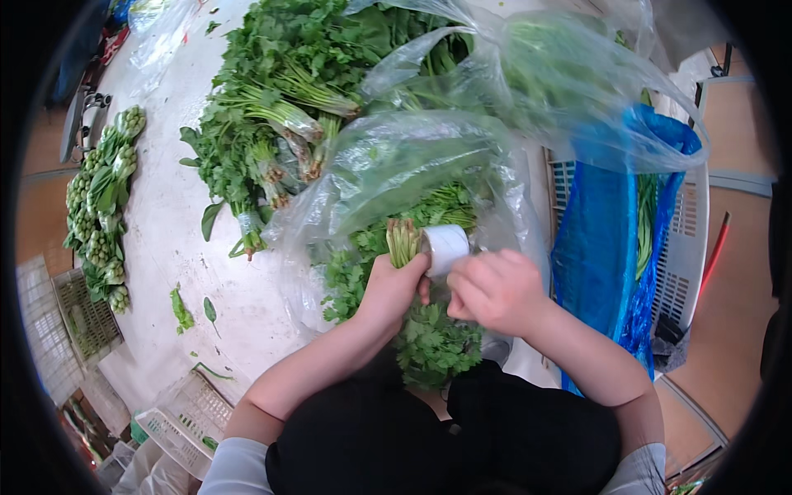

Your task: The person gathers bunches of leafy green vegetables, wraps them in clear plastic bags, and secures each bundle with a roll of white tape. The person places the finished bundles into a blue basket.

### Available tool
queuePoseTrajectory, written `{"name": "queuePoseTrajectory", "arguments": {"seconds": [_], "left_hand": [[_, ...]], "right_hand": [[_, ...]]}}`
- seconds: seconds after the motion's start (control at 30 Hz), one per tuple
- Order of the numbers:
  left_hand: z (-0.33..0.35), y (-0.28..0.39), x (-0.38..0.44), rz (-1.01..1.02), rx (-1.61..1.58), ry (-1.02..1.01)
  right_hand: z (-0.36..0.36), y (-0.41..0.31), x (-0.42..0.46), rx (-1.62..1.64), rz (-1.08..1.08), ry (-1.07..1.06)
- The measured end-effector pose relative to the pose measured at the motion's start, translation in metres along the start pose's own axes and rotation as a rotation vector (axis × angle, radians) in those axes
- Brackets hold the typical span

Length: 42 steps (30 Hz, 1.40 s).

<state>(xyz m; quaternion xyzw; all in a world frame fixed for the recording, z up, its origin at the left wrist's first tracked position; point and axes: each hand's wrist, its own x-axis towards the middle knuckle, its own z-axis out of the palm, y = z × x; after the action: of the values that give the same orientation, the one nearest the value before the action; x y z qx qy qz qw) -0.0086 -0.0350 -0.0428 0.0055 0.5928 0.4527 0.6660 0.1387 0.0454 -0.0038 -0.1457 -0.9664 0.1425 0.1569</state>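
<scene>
A bunch of cilantro (pixel 438 346) is gripped near its stems by my left hand (pixel 396 281), stem ends up and leaves hanging towards my body. Against the stems, on the right, is a roll of white tape (pixel 448 247). My right hand (pixel 495 288) is curled just right of and below the roll; whether it pinches the tape's end is blurred and cannot be told. Beneath both hands lies an open clear plastic bag (pixel 383 161) with more cilantro (pixel 346 278) in it. Further off, a large pile of cilantro (pixel 291 37) holds several bunches with roots showing.
Bundles of leafy green vegetables (pixel 102 204) line the table's left edge. A tied clear bag of greens (pixel 557 62) lies at the upper right. A white plastic crate (pixel 690 229) with a blue plastic bag (pixel 594 247) stands on the right. Loose leaves (pixel 180 309) and a white basket (pixel 179 442) are at lower left.
</scene>
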Motion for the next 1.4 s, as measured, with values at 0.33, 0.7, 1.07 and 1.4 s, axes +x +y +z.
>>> {"name": "queuePoseTrajectory", "arguments": {"seconds": [0.33,0.7,1.07,1.4], "left_hand": [[-0.018,0.003,0.003,-0.056,-0.218,-0.126],[-0.008,0.005,-0.005,-0.074,-0.075,-0.209],[-0.001,0.033,-0.027,0.333,0.484,0.007],[-0.006,0.019,-0.018,0.352,0.568,0.036]], "right_hand": [[0.02,0.016,-0.017,0.37,0.334,0.242],[0.025,0.005,-0.019,0.627,0.378,0.195],[0.019,0.004,-0.022,0.529,0.482,0.196],[0.014,0.003,-0.023,0.433,0.376,0.136]]}}
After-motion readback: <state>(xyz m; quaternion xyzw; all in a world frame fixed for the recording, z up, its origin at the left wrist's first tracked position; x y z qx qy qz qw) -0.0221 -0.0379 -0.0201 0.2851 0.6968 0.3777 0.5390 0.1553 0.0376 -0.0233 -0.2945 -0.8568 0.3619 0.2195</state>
